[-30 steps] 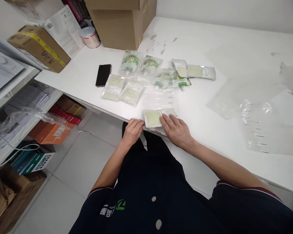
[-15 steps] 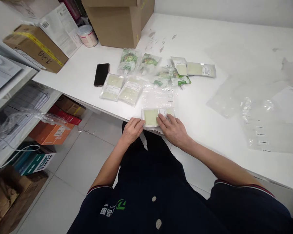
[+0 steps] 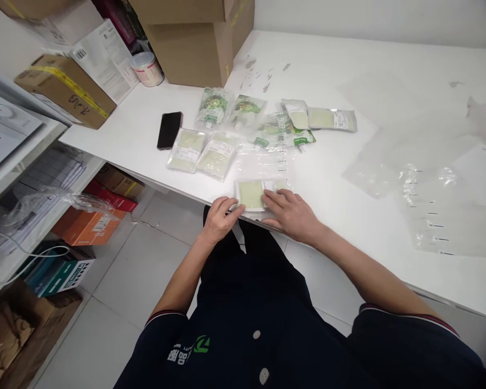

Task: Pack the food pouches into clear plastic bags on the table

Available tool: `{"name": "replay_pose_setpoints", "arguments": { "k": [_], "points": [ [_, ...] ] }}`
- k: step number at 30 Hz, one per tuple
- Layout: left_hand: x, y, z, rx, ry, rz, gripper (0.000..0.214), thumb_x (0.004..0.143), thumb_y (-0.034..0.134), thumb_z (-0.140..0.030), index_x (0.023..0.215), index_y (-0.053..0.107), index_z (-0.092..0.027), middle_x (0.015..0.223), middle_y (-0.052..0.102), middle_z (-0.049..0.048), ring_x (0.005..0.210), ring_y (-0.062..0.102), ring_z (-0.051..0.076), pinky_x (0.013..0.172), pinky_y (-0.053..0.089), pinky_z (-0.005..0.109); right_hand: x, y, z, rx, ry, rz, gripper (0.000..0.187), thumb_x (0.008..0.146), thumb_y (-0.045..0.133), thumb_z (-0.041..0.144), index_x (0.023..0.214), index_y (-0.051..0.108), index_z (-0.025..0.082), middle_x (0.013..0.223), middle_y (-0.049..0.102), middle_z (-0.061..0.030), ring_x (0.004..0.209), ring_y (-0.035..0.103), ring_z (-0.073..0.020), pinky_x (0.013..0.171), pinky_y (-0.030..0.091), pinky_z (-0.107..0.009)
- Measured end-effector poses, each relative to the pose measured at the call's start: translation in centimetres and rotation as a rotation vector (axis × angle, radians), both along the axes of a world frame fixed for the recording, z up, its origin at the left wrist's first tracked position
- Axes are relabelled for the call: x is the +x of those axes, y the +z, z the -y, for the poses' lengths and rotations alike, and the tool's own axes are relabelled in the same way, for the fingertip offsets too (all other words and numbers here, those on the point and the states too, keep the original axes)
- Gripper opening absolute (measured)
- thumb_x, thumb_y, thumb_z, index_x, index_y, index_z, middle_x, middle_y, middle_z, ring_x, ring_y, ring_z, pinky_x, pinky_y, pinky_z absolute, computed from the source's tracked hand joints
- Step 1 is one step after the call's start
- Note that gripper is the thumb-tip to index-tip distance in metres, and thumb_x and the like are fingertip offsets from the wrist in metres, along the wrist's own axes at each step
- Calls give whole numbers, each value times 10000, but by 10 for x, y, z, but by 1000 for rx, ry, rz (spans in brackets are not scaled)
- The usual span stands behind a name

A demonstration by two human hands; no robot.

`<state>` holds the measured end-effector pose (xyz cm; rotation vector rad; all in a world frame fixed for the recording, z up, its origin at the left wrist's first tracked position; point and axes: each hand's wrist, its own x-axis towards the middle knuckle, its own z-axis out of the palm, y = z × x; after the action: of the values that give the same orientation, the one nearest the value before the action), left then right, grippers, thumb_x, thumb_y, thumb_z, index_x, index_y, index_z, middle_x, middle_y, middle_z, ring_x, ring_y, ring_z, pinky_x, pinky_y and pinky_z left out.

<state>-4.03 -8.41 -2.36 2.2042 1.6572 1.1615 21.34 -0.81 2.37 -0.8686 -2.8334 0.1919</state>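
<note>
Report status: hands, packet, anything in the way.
Right hand on pale-green packet. Left hand at its left end. Packet lies flat; clear plastic film just beyond.

A white table (image 3: 336, 178) spans the view, its far edge meeting a plain off-white wall (image 3: 372, 19). Irregular grey-brown marks (image 3: 267, 86) are noted on the tabletop beside large cardboard cartons (image 3: 190, 54); their nature cannot be determined. Toward the table's left end stand a taped brown box (image 3: 65, 92), a white carton (image 3: 113, 48) and a lidded tub (image 3: 148, 69). White open shelving (image 3: 52, 135) adjoins on the left, bearing a white appliance (image 3: 8, 116) with a dial; papers (image 3: 62, 173) and an orange box (image 3: 85, 229) sit lower. Flooring is pale grey tile (image 3: 141, 254) with thin joints. Lighting is bright and diffuse.
</note>
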Motion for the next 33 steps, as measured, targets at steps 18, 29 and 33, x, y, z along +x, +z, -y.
{"name": "replay_pose_setpoints", "arguments": {
  "k": [18, 29, 33],
  "points": [
    [29, 39, -56, -86, 224, 606, 319, 916, 594, -490, 1006, 708, -206, 856, 702, 23, 753, 630, 129, 693, 493, 244, 23, -3, -45, -568, -367, -725, 306, 892, 610, 483, 942, 770, 226, 958, 756, -29, 923, 694, -234, 810, 541, -354],
    [23, 35, -106, -391, 452, 477, 227, 869, 648, -396, 912, 682, -176, 619, 553, -36, 645, 520, 129, 689, 430, 255, 1, 3, -98, -703, -599, -402, 379, 901, 561, 427, 613, 458, 204, 548, 492, 26, 541, 459, -116, 589, 362, -272],
    [26, 43, -101, -426, 459, 195, 469, 932, 556, -319, 1379, 524, -181, 674, 632, 1, 770, 610, 210, 790, 449, 315, -7, 5, -100, -573, -631, -176, 342, 919, 532, 418, 658, 512, 199, 635, 564, -18, 616, 505, -153, 604, 357, -289]
  ]
}}
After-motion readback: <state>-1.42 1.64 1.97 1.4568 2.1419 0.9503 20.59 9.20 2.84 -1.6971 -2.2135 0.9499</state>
